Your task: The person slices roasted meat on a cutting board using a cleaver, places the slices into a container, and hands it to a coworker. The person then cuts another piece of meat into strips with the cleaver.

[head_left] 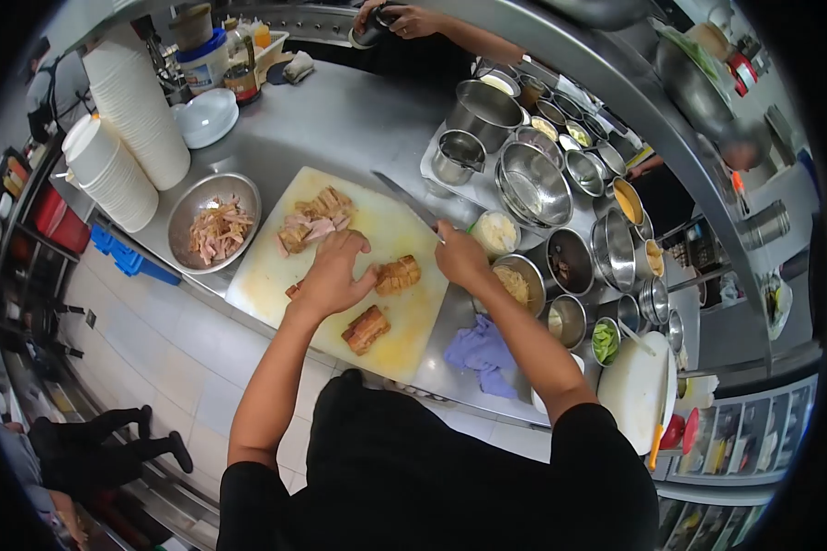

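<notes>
A yellow-stained white cutting board (404, 335) lies on the steel counter with browned meat on it. My left hand (335, 275) is over the board with its fingers apart, between sliced meat (314, 220) at the back and a meat chunk (398, 275) to its right. Another browned chunk (366, 330) lies nearer the front edge. My right hand (461, 255), closed round the handle, holds a knife (404, 196) at the board's right edge; its blade points away to the upper left. Shredded meat (219, 230) fills part of a steel bowl (180, 219) left of the board.
Stacked white tubs (138, 101) and lids (206, 118) stand at the back left. Steel bowls (534, 184) and ingredient containers crowd the right, near a purple cloth (483, 354). Across the counter, another person's hands (395, 20) hold a dark object. More people are at left.
</notes>
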Demonstrator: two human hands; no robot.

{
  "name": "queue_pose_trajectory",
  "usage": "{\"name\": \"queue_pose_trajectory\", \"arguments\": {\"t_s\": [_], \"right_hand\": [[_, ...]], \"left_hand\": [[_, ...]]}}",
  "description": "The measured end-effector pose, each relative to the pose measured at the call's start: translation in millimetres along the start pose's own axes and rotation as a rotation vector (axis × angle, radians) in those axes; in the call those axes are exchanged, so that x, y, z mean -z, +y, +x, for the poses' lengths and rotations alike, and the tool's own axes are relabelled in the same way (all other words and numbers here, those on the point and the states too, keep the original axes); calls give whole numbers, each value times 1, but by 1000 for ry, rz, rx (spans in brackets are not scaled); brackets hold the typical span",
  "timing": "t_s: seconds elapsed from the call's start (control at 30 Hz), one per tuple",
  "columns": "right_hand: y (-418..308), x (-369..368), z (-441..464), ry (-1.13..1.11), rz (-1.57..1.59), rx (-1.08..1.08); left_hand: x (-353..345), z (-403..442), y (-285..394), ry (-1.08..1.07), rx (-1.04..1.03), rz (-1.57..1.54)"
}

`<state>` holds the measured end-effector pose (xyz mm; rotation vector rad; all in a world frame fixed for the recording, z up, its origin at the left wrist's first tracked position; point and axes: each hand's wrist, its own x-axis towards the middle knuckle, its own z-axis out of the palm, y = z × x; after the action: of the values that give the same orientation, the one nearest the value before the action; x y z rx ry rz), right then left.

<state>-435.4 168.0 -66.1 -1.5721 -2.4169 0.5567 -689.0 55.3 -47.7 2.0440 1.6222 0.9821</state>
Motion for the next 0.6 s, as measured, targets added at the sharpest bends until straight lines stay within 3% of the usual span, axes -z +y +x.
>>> {"name": "queue_pose_trajectory", "arguments": {"t_s": [0.13, 0.2, 0.23, 0.43, 0.5, 0.6], "right_hand": [[12, -45, 16, 20, -25, -82], [13, -51, 8, 49, -8, -45], [15, -54, 4, 51, 6, -46], [-8, -33, -37, 158, -67, -14], [-7, -24, -57, 384, 115, 63], [-21, -9, -96, 513, 235, -24]], "left_hand": [[24, -15, 2, -129, -83, 68], [26, -18, 2, -311, -3, 31], [25, -17, 1, -355, -57, 84], [9, 11, 13, -584, -155, 151], [0, 26, 13, -672, -226, 167], [-14, 49, 7, -811, -377, 228]]}}
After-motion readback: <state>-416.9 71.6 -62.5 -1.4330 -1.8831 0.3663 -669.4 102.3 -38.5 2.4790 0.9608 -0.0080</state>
